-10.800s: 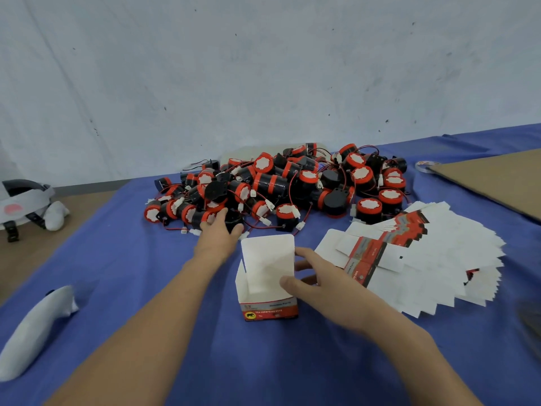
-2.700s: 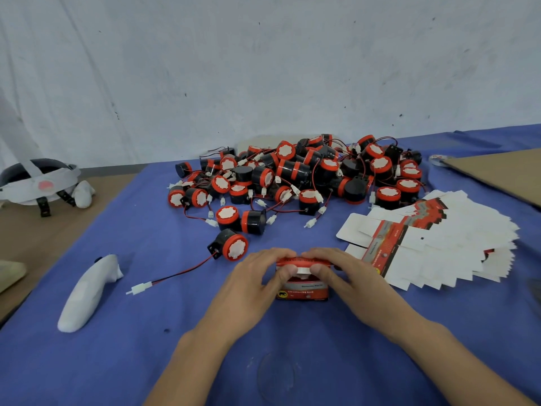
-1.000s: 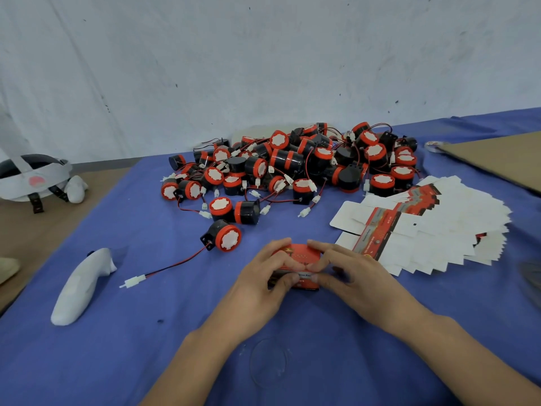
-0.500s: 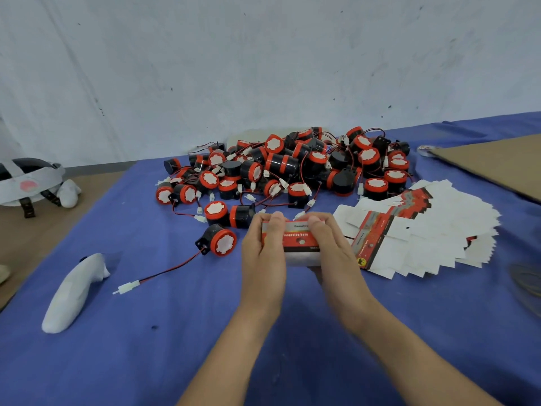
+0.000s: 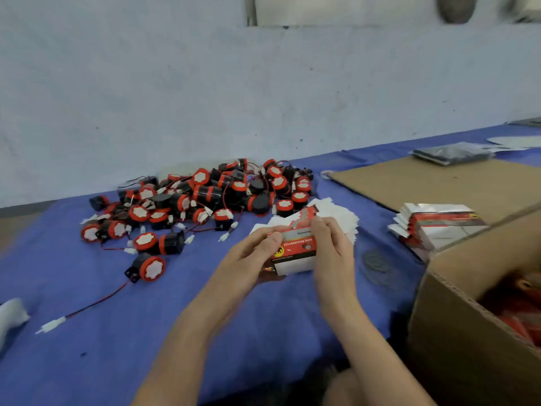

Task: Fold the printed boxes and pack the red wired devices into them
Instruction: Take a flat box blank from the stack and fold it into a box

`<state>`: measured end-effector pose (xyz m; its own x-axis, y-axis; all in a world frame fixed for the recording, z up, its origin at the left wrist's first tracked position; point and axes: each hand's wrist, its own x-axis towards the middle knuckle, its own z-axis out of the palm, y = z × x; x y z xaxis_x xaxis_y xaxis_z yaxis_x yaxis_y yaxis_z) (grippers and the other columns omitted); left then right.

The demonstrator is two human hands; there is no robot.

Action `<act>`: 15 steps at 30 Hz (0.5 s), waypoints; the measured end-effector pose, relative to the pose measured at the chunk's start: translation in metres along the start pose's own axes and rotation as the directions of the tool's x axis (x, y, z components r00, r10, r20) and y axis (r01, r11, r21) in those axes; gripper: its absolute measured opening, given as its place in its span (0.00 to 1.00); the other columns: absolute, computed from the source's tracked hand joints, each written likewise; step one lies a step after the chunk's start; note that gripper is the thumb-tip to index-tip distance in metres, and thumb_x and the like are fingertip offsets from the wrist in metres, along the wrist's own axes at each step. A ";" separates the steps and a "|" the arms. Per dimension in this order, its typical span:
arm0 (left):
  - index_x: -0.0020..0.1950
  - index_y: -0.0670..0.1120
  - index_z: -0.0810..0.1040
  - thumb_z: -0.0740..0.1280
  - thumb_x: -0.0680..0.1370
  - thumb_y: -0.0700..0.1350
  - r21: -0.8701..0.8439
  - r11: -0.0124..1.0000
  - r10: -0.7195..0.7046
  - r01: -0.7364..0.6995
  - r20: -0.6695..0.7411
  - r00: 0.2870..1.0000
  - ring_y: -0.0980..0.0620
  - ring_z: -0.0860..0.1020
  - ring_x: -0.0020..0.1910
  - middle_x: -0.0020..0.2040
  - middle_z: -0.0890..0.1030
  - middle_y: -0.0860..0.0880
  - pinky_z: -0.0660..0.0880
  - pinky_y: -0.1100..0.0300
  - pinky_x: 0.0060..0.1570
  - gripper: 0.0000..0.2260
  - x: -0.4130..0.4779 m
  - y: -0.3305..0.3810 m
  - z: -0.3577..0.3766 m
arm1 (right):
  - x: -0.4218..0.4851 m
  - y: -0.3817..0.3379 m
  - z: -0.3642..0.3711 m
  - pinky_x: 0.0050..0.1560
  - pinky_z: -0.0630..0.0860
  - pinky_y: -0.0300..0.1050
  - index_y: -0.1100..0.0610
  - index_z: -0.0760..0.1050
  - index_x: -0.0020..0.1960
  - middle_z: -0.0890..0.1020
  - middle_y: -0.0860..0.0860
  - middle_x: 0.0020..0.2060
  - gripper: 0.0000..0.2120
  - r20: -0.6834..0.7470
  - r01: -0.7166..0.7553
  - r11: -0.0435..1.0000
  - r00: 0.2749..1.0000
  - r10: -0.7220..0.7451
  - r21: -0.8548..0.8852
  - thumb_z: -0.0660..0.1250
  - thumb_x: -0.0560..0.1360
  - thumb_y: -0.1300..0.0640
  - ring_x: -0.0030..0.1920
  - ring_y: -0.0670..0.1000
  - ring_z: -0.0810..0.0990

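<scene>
A closed red, white and black printed box [image 5: 295,253] is lifted above the blue cloth, held between both hands. My left hand [image 5: 248,259] grips its left end with the thumb on top. My right hand [image 5: 330,247] grips its right end, fingers curled over the top edge. Behind lies a heap of red and black wired devices [image 5: 205,197]. One device [image 5: 147,268] sits apart at the left, its red wire trailing to a white plug [image 5: 52,325]. Flat white box blanks [image 5: 339,218] are fanned out behind my right hand.
An open brown carton [image 5: 456,332] stands at the lower right with red boxes inside. A second stack of flat printed blanks [image 5: 436,224] lies beside it. A cardboard sheet [image 5: 424,180] covers the table's right rear. A white object [image 5: 10,316] is at the left edge.
Both hands lifted the closed box off the cloth and carried it to the right. The view swung right, bringing the carton and second blank stack into sight.
</scene>
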<state>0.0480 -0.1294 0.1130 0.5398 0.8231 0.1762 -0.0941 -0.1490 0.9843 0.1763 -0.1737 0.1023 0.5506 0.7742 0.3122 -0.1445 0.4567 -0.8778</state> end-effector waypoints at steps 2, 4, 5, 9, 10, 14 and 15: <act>0.58 0.56 0.84 0.66 0.81 0.53 0.000 1.000 0.030 -0.030 0.036 0.999 0.50 0.84 0.52 0.55 0.85 0.50 0.81 0.59 0.45 0.10 0.000 0.020 0.026 | -0.005 -0.031 -0.022 0.39 0.78 0.36 0.55 0.79 0.50 0.84 0.48 0.41 0.14 -0.068 0.042 0.999 0.997 -0.040 0.031 0.56 0.85 0.54 0.42 0.43 0.83; 0.56 0.55 0.85 0.65 0.82 0.51 -0.032 0.997 0.065 -0.065 0.003 0.998 0.50 0.85 0.49 0.53 0.86 0.50 0.80 0.59 0.41 0.09 0.004 0.040 0.060 | -0.014 -0.057 -0.042 0.51 0.79 0.39 0.49 0.77 0.63 0.85 0.43 0.52 0.18 -0.181 0.036 0.995 0.983 -0.019 0.089 0.52 0.85 0.45 0.52 0.42 0.83; 0.55 0.54 0.85 0.65 0.81 0.51 -0.065 0.996 0.063 -0.064 -0.005 0.998 0.49 0.85 0.49 0.53 0.86 0.49 0.81 0.58 0.41 0.09 0.006 0.051 0.079 | -0.022 -0.066 -0.052 0.59 0.78 0.43 0.47 0.72 0.69 0.83 0.41 0.58 0.21 -0.242 0.025 0.994 0.970 0.002 0.109 0.51 0.84 0.41 0.57 0.42 0.81; 0.60 0.49 0.82 0.63 0.83 0.52 -0.118 0.990 0.089 -0.074 0.127 0.988 0.47 0.85 0.53 0.57 0.84 0.45 0.82 0.55 0.46 0.12 0.007 0.094 0.161 | -0.069 -0.067 -0.079 0.68 0.73 0.53 0.44 0.68 0.74 0.79 0.42 0.63 0.24 -0.295 -0.017 1.000 0.955 0.009 -0.024 0.53 0.81 0.37 0.63 0.47 0.79; 0.64 0.49 0.79 0.62 0.83 0.55 -0.099 0.992 0.104 -0.081 0.252 0.962 0.48 0.84 0.55 0.59 0.84 0.46 0.82 0.56 0.49 0.15 0.003 0.105 0.180 | -0.078 -0.062 -0.081 0.68 0.73 0.54 0.45 0.69 0.73 0.78 0.45 0.65 0.24 -0.276 -0.039 0.997 0.961 0.021 -0.060 0.54 0.80 0.38 0.64 0.48 0.78; 0.69 0.56 0.74 0.54 0.83 0.63 0.014 0.981 0.157 -0.193 0.531 0.833 0.51 0.83 0.58 0.65 0.81 0.51 0.78 0.56 0.61 0.21 -0.005 0.129 0.208 | -0.088 -0.047 -0.074 0.54 0.79 0.43 0.41 0.70 0.67 0.79 0.40 0.57 0.12 -0.221 -0.067 0.989 0.975 0.037 -0.131 0.55 0.85 0.47 0.50 0.41 0.82; 0.68 0.56 0.75 0.54 0.83 0.62 0.004 0.972 0.203 -0.236 0.491 0.847 0.52 0.83 0.57 0.63 0.81 0.51 0.78 0.56 0.61 0.19 -0.003 0.129 0.201 | -0.087 -0.046 -0.070 0.52 0.80 0.42 0.39 0.70 0.66 0.79 0.37 0.55 0.12 -0.197 -0.062 0.988 0.980 0.034 -0.138 0.54 0.85 0.47 0.49 0.40 0.82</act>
<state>0.2021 -0.2611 0.2393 0.8491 0.3974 0.3480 -0.2155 -0.3410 0.9151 0.1929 -0.2926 0.0896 0.6962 0.6880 0.2046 -0.0632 0.3427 -0.9373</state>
